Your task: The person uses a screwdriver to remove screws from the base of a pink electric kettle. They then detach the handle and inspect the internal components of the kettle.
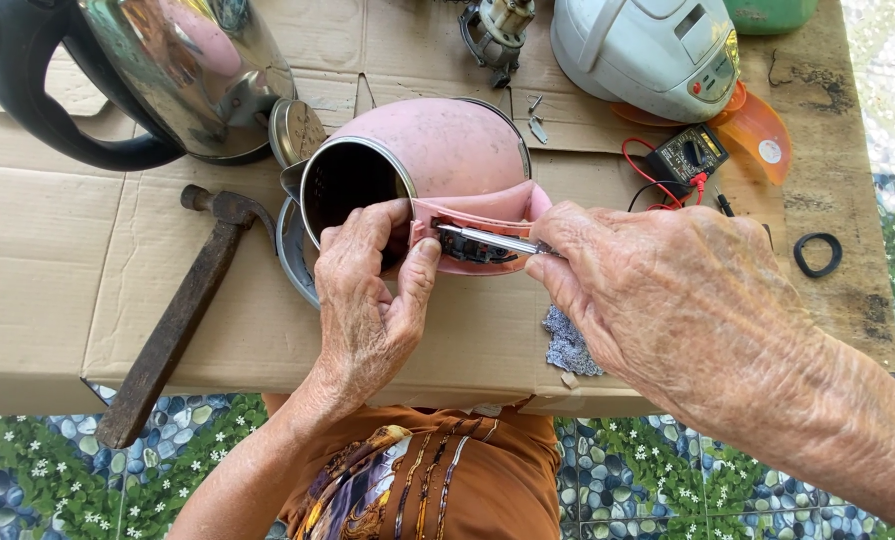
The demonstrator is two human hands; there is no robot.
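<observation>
The worktop (28, 300), covered in cardboard, carries a pink kettle (448, 150) lying on its side at centre. The left hand (368, 300) clamps the kettle's mouth rim and handle base. The right hand (668, 300) pinches a slim metal tool (488, 240), probably tweezers, its tip inside the opened handle.

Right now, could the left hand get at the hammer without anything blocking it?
Probably yes. The hammer lies bare on the cardboard just beside the left hand, with nothing between them. But that hand is gripping the pink kettle at its handle and would have to let go first.
</observation>
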